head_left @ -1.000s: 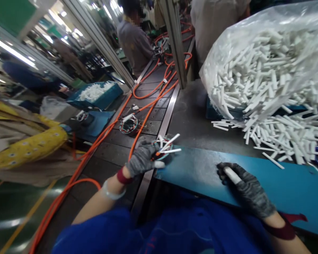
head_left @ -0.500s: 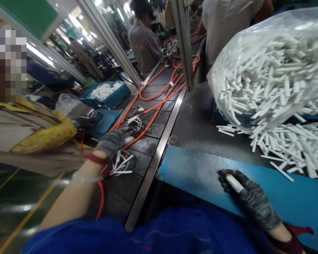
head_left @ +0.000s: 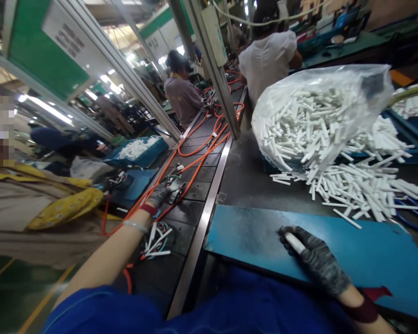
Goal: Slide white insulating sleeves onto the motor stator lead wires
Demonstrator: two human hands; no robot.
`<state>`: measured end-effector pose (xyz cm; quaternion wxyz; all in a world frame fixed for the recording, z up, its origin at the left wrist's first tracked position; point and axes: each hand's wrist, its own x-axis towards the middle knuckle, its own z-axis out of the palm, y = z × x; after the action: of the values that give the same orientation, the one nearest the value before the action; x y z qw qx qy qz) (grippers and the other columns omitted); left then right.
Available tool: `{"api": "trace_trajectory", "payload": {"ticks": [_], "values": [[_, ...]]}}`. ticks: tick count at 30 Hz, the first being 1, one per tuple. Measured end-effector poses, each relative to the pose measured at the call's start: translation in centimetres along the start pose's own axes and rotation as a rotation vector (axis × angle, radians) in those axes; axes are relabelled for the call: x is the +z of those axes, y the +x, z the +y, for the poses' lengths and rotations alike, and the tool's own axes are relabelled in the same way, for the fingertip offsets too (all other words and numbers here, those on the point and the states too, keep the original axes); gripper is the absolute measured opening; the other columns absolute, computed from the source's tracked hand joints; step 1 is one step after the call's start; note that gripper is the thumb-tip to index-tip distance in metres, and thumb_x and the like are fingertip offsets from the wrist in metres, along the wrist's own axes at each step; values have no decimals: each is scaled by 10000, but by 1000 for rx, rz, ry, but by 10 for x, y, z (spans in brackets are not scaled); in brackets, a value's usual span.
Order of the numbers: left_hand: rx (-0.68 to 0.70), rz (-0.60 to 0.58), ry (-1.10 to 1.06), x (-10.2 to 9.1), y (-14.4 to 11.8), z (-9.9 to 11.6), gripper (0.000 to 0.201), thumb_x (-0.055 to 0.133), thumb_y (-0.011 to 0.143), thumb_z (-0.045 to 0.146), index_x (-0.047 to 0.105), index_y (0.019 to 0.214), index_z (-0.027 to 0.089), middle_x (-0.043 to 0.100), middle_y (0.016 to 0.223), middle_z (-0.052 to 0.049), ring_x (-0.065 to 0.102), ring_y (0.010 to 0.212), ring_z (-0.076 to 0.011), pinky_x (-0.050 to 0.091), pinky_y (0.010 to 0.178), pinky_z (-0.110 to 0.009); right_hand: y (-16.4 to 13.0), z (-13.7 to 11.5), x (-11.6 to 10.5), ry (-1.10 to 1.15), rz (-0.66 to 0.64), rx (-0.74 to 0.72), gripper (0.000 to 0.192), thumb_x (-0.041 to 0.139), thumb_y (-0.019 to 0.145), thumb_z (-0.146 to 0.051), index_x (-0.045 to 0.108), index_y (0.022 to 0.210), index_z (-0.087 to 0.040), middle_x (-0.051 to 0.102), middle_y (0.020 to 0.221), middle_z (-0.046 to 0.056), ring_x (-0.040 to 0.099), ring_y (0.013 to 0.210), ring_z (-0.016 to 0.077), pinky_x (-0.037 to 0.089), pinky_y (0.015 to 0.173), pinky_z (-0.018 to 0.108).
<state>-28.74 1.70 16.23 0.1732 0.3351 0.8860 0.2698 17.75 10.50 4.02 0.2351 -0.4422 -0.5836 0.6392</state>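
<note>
My left hand [head_left: 159, 195], in a grey glove, reaches over the dark conveyor with its fingers closed on a round wired part [head_left: 178, 192]. A white covering shows at its thumb. Nearer me on the conveyor lies a second round wired part [head_left: 163, 234] with several white tubes on it. My right hand [head_left: 316, 260], also gloved, rests on a blue mat [head_left: 244, 227] with curled fingers. White material covers its thumb; whatever lies under the fingers is hidden. Orange cables [head_left: 195, 174] run along the conveyor among the wired parts.
A clear plastic bag [head_left: 264, 120] spills white tubes [head_left: 355, 190] onto the bench at right. A metal rail [head_left: 209, 208] edges the conveyor, and a metal post [head_left: 218, 69] rises beside it. Across stands a co-worker in yellow sleeves [head_left: 66, 204], near a blue bin [head_left: 153, 155] of white pieces.
My left hand has closed on the farther wired part, which now sits tilted under its fingers. The view has shifted. My right hand stays on the mat in much the same pose.
</note>
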Motion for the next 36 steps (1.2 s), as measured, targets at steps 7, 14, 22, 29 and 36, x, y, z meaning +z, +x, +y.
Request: {"api": "trace_trajectory", "payload": {"ticks": [7,14,22,29,36], "values": [[74,-323,-461,27,-72,49,606,843,662,602,772,1056,148,803,1020,-110,735,963,-295,603,901,-441,-5,1,5,-147,38,-149,469,659,882,-691,797,1028,-267,820,1095,91,776,1028,312,598,1034,528],[133,-932,-731,116,-130,103,517,784,830,446,717,1275,191,764,1250,-139,730,1165,-304,572,1029,-460,-12,-1,37,-550,185,-912,455,635,978,-337,613,1427,-270,684,1412,124,654,1310,311,588,1066,532],[1067,-476,114,138,-44,131,495,497,947,152,633,1421,190,544,1580,-158,461,1518,-273,395,1243,-498,4,4,59,-886,286,-985,564,603,988,-283,491,1541,-260,707,1364,122,646,1266,337,430,1162,620],[1112,-416,751,180,-27,130,468,626,953,232,637,1406,111,708,1335,-201,651,1310,-303,416,1215,-491,19,-9,61,-946,238,-900,321,675,956,-330,738,1270,-309,782,1026,84,710,961,308,439,1078,597],[1002,-366,830,129,-93,110,523,589,1015,441,615,1421,111,779,974,-163,763,888,-299,591,797,-391,8,-16,10,-696,-20,-875,181,654,980,-389,790,1096,-362,788,1043,27,708,1082,279,317,1198,643]]}}
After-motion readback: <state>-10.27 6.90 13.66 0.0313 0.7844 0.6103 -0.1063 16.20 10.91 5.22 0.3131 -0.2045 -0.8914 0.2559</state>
